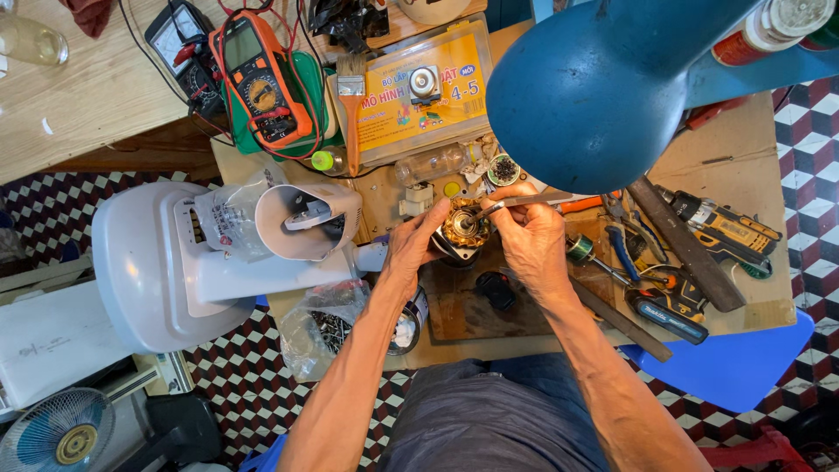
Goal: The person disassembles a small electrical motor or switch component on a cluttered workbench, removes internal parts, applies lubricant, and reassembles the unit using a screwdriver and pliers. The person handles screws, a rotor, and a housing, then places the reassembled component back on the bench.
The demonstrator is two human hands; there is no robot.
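Head view looks down on a crowded counter (752,188), tools reaching its right edge and little bare room around the hands. Left hand (411,249) comes up from below, its grip closed around the side of a small motor (461,229) with copper windings, at the counter's middle. Right hand (530,236) pinches a thin metal tool (516,203), tip on the motor's top. Behind lies a clear plastic box (424,92) with a yellow label; left of it, an orange meter (260,80). A blue lamp shade (603,83) overhangs.
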